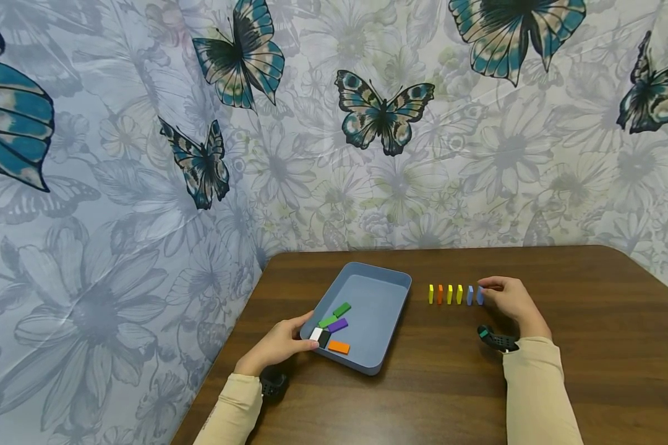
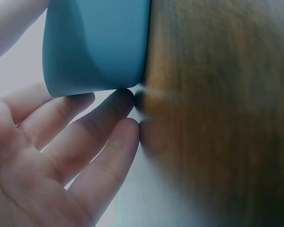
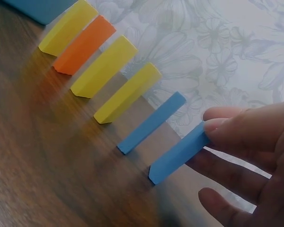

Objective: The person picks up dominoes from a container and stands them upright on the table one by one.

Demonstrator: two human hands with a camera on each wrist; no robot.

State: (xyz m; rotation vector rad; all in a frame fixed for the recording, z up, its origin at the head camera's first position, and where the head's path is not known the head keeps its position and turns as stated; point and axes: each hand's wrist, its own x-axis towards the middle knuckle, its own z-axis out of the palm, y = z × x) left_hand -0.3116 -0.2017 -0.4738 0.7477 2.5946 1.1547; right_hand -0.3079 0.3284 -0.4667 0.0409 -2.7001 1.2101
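Note:
My right hand [image 1: 511,299] pinches the top of an upright blue domino block [image 3: 176,157] between thumb and index finger, at the right end of a row. Left of it in that row stand another blue block [image 3: 151,124], two yellow ones, an orange block [image 3: 85,45] and a third yellow one, all upright on the table. A blue-grey tray [image 1: 375,309] lies to the left of the row. My left hand [image 1: 278,341] holds its near left corner, thumb over the rim; in the left wrist view the fingers lie along the tray's outer wall.
In the tray's near left part lie several loose blocks: two green [image 1: 342,310], a purple [image 1: 338,325], a white [image 1: 315,334], a black and an orange one [image 1: 339,347]. The brown wooden table [image 1: 451,383] meets a butterfly-patterned wall covering [image 1: 378,210] at its back.

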